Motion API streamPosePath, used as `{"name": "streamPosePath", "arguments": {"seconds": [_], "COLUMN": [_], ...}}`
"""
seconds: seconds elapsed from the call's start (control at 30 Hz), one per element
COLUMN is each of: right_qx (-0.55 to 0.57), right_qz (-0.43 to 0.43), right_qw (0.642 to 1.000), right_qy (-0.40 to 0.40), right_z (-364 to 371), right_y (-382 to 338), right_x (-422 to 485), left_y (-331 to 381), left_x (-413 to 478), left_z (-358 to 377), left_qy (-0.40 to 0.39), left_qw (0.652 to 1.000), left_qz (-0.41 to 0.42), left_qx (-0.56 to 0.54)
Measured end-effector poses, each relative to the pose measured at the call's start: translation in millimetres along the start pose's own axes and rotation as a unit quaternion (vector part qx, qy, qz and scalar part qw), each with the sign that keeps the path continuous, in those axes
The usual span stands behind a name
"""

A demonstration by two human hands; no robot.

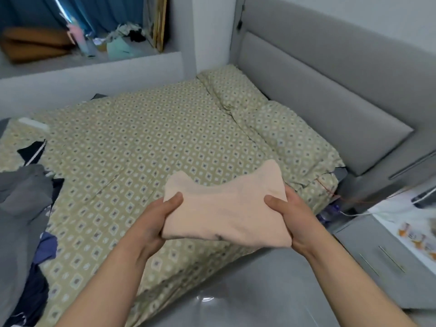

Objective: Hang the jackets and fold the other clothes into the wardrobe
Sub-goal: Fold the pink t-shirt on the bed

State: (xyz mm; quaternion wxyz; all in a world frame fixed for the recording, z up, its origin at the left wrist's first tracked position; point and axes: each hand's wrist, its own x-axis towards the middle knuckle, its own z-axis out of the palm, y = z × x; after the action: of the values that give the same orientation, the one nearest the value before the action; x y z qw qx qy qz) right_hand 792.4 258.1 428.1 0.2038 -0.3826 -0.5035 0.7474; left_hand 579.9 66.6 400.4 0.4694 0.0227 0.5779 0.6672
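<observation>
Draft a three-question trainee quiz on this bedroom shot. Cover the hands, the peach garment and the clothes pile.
1. True or false: the folded peach garment lies flat on the bed, with nobody touching it.
2. Where on the bed is the pile of dark clothes? A: on the person's left. B: on the person's right. C: at the far end.
3. Fill in the blank: the left hand and the right hand both ___ the garment, one at each side.

Key
1. False: both hands hold it up over the near edge of the bed.
2. A
3. grip
</observation>
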Motion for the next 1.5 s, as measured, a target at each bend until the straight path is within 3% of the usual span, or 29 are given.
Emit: {"name": "streamPosePath", "arguments": {"seconds": [0.3,0.63,0.87,1.3,1.4,1.5], "right_qx": [0.015,0.036,0.081,0.146,0.144,0.138], "right_qz": [-0.141,-0.201,-0.204,-0.221,-0.218,-0.199], "right_qw": [0.983,0.925,0.846,0.688,0.641,0.586], "right_qy": [0.112,0.320,0.486,0.676,0.721,0.773], "right_z": [-156.4,-294.0,-328.0,-321.7,-306.5,-291.3], "right_y": [-62.2,-78.5,-60.7,-32.5,-20.8,-2.0], "right_x": [-73.5,-195.1,-243.6,-290.4,-326.6,-367.4], "left_y": [-6.8,-59.5,-105.3,-168.6,-197.3,-227.1], "left_x": [-1.8,-0.8,5.9,-14.4,-54.9,-109.2], "left_z": [181.5,384.0,493.7,612.4,627.7,636.2], "left_qy": [-0.135,-0.372,-0.512,-0.649,-0.686,-0.724], "left_qw": [0.977,0.909,0.828,0.699,0.643,0.561], "left_qz": [0.124,0.068,0.001,-0.087,-0.132,-0.161], "left_qx": [0.108,0.178,0.227,0.288,0.314,0.368]}}
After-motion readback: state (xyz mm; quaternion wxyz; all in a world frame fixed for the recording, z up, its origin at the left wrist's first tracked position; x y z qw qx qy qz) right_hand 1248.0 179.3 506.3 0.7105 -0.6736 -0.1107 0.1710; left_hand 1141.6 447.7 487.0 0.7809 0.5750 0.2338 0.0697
